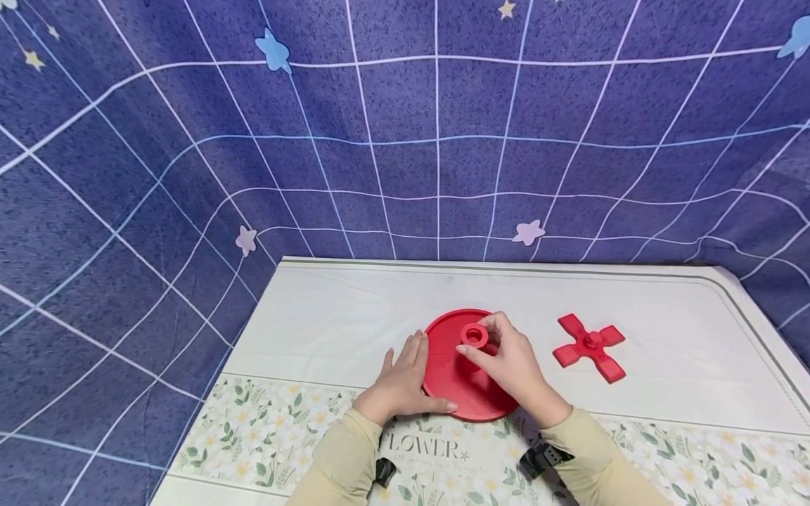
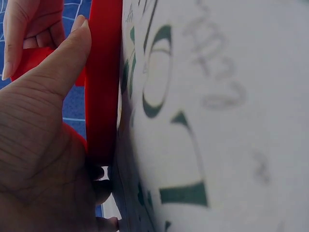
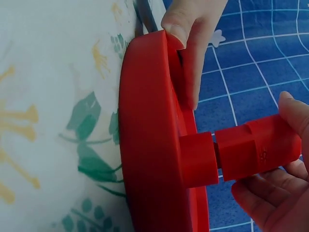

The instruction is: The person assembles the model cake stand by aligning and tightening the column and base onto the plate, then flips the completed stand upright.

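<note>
A shallow red round dish (image 1: 452, 400) with a raised rim lies flat, and a short red post (image 3: 199, 159) rises from its middle. My left hand (image 1: 405, 383) rests along the dish's left side, fingers straight, thumb against the near rim. My right hand (image 1: 515, 358) holds a red hollow cylinder (image 1: 474, 336) between thumb and fingers. In the right wrist view the cylinder (image 3: 258, 147) stands in line with the post, slightly tilted, with a narrow dark gap between them. The left wrist view shows the left thumb (image 2: 67, 63) lying on the dish's rim (image 2: 102, 96).
To the right of the dish lies a red cross-shaped piece (image 1: 590, 348) with four flat arms and a small knob in its middle. The white table (image 1: 335, 309) carries a floral cloth band (image 1: 272, 422) along the front. A blue curtain (image 1: 405, 169) hangs behind and to the left.
</note>
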A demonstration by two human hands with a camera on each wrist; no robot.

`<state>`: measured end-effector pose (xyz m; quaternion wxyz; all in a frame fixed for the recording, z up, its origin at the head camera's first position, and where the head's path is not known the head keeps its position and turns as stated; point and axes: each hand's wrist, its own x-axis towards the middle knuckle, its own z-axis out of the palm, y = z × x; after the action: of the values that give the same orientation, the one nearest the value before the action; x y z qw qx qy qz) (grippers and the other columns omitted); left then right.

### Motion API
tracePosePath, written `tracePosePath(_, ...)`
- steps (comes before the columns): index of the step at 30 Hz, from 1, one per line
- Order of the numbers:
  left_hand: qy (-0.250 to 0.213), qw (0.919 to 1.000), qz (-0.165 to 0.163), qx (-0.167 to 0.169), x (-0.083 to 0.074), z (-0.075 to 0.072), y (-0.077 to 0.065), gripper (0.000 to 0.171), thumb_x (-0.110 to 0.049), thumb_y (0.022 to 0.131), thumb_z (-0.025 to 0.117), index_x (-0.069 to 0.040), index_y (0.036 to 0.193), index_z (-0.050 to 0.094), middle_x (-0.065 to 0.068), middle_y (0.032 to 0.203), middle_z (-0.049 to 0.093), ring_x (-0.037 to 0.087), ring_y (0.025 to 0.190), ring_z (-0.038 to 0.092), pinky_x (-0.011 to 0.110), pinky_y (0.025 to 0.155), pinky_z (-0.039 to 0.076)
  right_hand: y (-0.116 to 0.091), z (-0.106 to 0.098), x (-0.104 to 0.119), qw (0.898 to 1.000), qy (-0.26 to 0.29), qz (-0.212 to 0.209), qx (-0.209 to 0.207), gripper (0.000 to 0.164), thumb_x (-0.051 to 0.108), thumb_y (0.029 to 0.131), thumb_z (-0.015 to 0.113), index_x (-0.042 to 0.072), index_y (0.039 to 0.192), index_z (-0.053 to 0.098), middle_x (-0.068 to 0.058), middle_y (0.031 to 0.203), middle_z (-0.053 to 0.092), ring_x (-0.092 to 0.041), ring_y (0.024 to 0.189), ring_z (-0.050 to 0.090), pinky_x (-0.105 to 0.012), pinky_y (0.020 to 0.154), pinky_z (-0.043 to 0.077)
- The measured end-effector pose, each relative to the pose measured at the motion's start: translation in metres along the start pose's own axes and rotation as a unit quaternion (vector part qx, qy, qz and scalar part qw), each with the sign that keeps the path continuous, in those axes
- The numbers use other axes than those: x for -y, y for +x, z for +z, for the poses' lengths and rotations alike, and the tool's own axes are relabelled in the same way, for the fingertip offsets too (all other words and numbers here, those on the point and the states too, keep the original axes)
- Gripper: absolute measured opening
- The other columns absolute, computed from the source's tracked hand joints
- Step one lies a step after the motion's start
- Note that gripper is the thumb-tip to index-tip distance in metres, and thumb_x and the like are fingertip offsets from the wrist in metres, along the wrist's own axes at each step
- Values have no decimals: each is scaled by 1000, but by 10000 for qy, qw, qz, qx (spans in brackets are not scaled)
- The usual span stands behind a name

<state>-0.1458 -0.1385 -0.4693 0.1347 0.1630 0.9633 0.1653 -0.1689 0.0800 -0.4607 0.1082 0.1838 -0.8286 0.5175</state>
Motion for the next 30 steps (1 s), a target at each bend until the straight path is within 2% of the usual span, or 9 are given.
tracePosePath(3, -8, 10000, 1, -6, 0, 0, 0, 129, -76, 71, 66, -1, 156, 5, 14, 163, 4, 30, 149, 4, 59, 115, 7, 1, -2, 0, 10000, 21, -52, 65, 54, 26, 78, 84, 10, 119, 53, -2, 105, 67, -15, 97, 65, -36, 84, 55)
tracePosePath(7, -56, 10000, 21, -35, 0, 0, -1, 129, -76, 71, 66, 0, 156, 5, 14, 163, 4, 30, 149, 4, 59, 115, 6, 3, -7, 0, 9990, 191, -287, 278, 51, 21, 87, 75, 8, 131, 51, -10, 120, 65, -20, 110, 62, -38, 91, 52)
tracePosePath(10, -54, 10000, 34, -52, 0, -1, -1, 129, -76, 71, 66, -1, 156, 6, 14, 163, 5, 30, 149, 4, 59, 115, 6, 6, -10, 1, 9949, 617, -536, 590, 44, 11, 93, 65, 4, 135, 50, -17, 128, 60, -26, 117, 58, -39, 96, 49)
tracePosePath(13, -49, 10000, 36, -55, 0, 0, -1, 128, -76, 71, 66, -1, 156, 6, 14, 163, 5, 30, 149, 5, 59, 115, 7, 8, -12, 2, 9894, 917, -633, 929, 45, 4, 93, 62, 3, 137, 50, -16, 131, 58, -28, 120, 56, -34, 99, 47)
tracePosePath(16, -40, 10000, 22, -40, 0, 0, 0, 128, -76, 71, 66, -1, 156, 6, 13, 163, 5, 30, 149, 5, 59, 115, 7, 8, -12, 1, 9871, 1011, -527, 1126, 45, 2, 92, 62, 3, 137, 52, -13, 128, 59, -26, 116, 58, -30, 95, 49)
tracePosePath(20, -25, 10000, 2, -27, 0, 0, 0, 128, -76, 71, 66, -1, 156, 6, 13, 163, 4, 29, 149, 4, 59, 115, 6, 7, -12, -1, 9891, 991, -64, 1090, 41, 4, 91, 65, 6, 132, 58, -10, 121, 64, -21, 106, 63, -28, 87, 53)
tracePosePath(24, -69, 10000, 2, -43, 0, 0, 0, 128, -75, 71, 67, -1, 156, 6, 13, 163, 4, 30, 149, 4, 59, 115, 6, 7, -13, 1, 9911, 888, 229, 968, 40, 6, 89, 70, 3, 128, 60, -11, 116, 66, -24, 104, 66, -37, 86, 54)
tracePosePath(27, -111, 9999, 7, -65, 0, 1, 0, 128, -74, 71, 68, -1, 156, 6, 13, 163, 5, 30, 149, 4, 59, 115, 6, 6, -14, 7, 9921, 855, 252, 884, 40, 6, 88, 72, -2, 125, 60, -15, 112, 66, -30, 106, 65, -45, 88, 53)
tracePosePath(30, -111, 9999, 5, -86, 1, 2, 0, 128, -74, 71, 68, -2, 156, 6, 13, 163, 5, 30, 149, 4, 59, 115, 6, 5, -14, 9, 9927, 888, 285, 768, 40, 6, 85, 75, -2, 121, 59, -16, 108, 67, -31, 103, 66, -47, 85, 54)
